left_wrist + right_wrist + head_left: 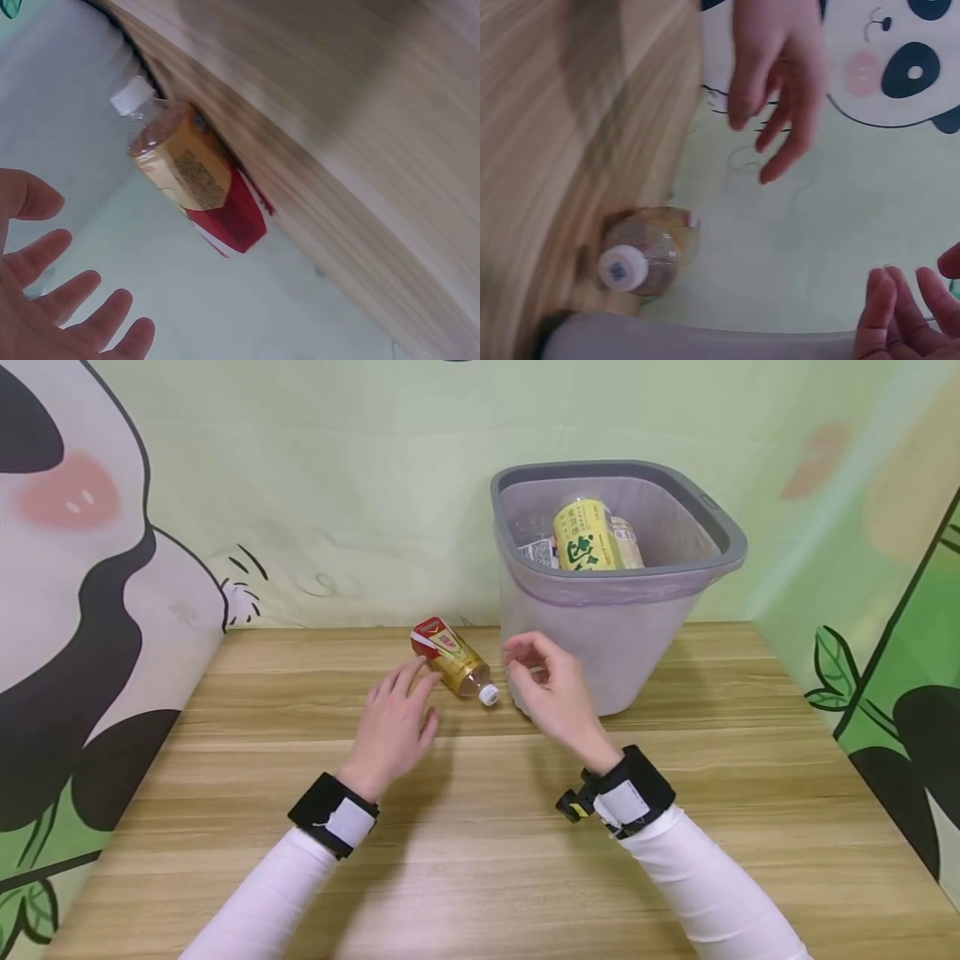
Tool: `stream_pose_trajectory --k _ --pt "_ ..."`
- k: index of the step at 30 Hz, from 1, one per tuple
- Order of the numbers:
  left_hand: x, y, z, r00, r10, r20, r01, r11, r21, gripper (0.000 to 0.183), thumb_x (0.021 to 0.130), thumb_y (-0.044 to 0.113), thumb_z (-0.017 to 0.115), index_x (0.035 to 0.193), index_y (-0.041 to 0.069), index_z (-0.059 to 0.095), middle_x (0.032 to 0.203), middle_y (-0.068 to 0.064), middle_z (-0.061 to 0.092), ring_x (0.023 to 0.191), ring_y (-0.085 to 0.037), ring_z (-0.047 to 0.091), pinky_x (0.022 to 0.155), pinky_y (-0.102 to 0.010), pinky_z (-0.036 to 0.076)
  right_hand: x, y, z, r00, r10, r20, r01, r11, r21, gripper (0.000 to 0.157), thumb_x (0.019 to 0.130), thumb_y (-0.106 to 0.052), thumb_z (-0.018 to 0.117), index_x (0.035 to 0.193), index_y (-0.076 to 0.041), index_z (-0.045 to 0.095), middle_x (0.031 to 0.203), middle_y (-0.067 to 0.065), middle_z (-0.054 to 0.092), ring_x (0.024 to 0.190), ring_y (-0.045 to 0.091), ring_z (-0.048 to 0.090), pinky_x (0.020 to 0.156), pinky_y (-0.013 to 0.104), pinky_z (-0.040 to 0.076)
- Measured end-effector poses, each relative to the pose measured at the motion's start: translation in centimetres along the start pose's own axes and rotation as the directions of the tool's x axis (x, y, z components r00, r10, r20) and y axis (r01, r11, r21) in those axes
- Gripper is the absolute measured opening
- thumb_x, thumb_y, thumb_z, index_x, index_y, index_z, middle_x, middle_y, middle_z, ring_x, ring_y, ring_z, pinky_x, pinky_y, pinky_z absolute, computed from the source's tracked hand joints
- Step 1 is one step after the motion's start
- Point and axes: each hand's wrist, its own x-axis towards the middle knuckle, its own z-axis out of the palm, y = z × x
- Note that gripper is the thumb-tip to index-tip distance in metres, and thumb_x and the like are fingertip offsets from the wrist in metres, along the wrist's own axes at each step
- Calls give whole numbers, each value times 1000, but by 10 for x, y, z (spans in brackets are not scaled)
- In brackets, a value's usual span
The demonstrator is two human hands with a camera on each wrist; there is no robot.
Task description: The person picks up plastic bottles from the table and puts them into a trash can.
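A plastic drink bottle [450, 656] with a red and gold label and a white cap lies on its side on the table. My left hand [393, 722] hovers just in front of it, fingers spread and relaxed; the left wrist view shows the bottle [196, 176] apart from the fingertips. Close to the bin's front left side is my right hand [553, 693], its fingers loosely bent and holding nothing. In the right wrist view the bottle's white cap [622, 268] faces the camera, away from the right fingers [877, 307].
A light bin [600, 635] with a grey rim and a liner stands at the back right of the wooden table [480, 860]. Inside it lie a yellow-labelled container [587, 535] and other packaging. A printed panda backdrop [337, 485] rises behind the table.
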Motion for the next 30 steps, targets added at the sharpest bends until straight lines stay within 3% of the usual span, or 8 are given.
stream_pose_trajectory --k 7,19,24,30 --pt "-4 -9 3 998 -29 61 26 998 51 48 87 18 58 133 8 49 146 -20 36 126 -41 39 101 -59 35 -3 22 19 993 85 79 -77 991 -107 31 84 -1 53 114 -1 58 105 13 62 93 22 60 80 34 54" --pt "-8 -20 5 997 -42 69 35 995 88 50 86 17 59 134 9 49 144 -20 39 126 -42 39 99 -59 36 2 25 42 981 101 163 -54 961 -270 43 82 -10 58 124 -1 53 119 14 55 104 27 54 89 41 49" --pt "-8 -25 5 996 -49 74 41 994 106 49 86 18 59 133 8 50 143 -20 40 125 -42 40 98 -59 38 9 23 56 973 71 222 24 916 -400 49 82 -14 59 130 -2 50 125 15 52 109 27 51 94 43 45" --pt "-11 -32 6 992 -73 100 60 990 126 48 85 19 62 131 7 52 142 -20 41 125 -42 40 99 -59 37 23 25 71 955 41 293 130 832 -539 59 83 -17 59 138 -2 43 126 17 49 113 31 48 95 46 43"
